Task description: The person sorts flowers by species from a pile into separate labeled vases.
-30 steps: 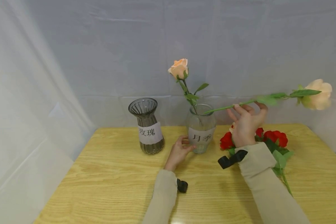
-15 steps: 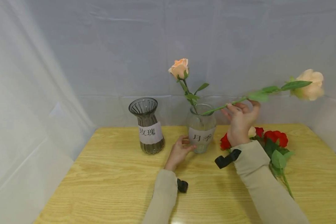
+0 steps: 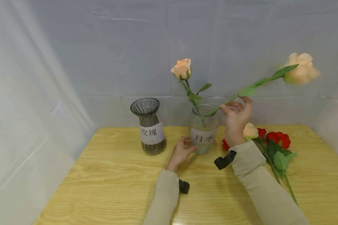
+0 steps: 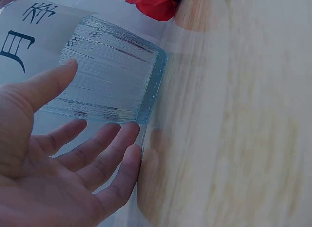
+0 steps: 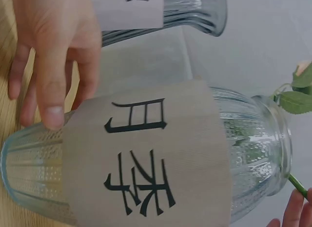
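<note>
My left hand (image 3: 181, 153) holds the lower part of a clear glass vase (image 3: 204, 149), thumb at its front and fingers at its left side. A white paper label (image 5: 146, 154) with dark characters wraps the vase. One peach rose (image 3: 181, 68) stands in it, leaning left. My right hand (image 3: 238, 120) pinches the green stem of a larger pale peach flower (image 3: 301, 68) between thumb and fingers. That stem slants down leftward, its lower end inside the vase mouth. In the right wrist view only fingertips (image 5: 295, 210) of the right hand show, beside the stem.
A grey ribbed glass vase (image 3: 153, 148) with a label stands on the left of the wooden table (image 3: 107, 187). Red flowers (image 3: 279, 139) and a peach flower (image 3: 250, 130) lie at the right, partly behind my right arm. A pale cloth (image 3: 115, 62) hangs behind the table.
My right hand has moved left towards the vase, and the flower's head has swung up and left, so the stem stands steeper. The left hand stays at the vase.
</note>
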{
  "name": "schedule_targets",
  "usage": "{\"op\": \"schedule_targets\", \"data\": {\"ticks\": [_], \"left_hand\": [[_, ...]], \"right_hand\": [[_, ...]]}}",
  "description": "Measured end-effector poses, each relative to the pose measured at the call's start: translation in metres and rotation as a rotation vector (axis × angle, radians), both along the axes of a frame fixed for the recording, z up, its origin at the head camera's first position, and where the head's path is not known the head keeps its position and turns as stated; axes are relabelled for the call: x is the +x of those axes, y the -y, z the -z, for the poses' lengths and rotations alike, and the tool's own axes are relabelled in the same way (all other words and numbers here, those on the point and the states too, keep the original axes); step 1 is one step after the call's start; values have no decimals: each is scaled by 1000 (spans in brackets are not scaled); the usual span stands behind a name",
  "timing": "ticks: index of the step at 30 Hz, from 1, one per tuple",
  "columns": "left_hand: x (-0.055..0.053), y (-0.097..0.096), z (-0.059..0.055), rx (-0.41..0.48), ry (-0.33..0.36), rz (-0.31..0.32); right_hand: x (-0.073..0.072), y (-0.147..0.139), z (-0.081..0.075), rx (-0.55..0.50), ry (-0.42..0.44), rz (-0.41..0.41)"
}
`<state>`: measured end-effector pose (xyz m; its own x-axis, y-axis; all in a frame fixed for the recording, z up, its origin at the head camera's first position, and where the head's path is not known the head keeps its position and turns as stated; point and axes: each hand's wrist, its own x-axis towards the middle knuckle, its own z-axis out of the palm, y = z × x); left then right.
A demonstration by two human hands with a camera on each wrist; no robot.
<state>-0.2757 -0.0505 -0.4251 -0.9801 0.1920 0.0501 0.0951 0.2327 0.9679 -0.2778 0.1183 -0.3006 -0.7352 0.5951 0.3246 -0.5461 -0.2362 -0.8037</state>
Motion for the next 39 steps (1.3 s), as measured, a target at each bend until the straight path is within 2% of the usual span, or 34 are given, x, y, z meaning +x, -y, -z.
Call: {"op": "schedule_targets", "data": {"ticks": [5,9,14,21,26,34,36,39], "left_hand": [[0,0,0,-5,-1,-1],[0,-1,0,-12,-1,-8],[-1,-1,0,-18,1,-12],[-1,0,1,-11,5,-8],[1,1,-1,-12,5,-4],[0,1,-2,0,13,5],[-1,1,-2,6,13,7],[-1,1,-1,9,14,14]], "right_hand": [[0,3,3,220,54,42],[0,4,5,397,66,65],[-1,4,6,546,58,79],[0,6,6,617,78,45],[1,8,5,667,62,53],[4,9,3,979,-45,118],[5,9,4,997,-68,127],[6,7,7,964,-65,133]]}}
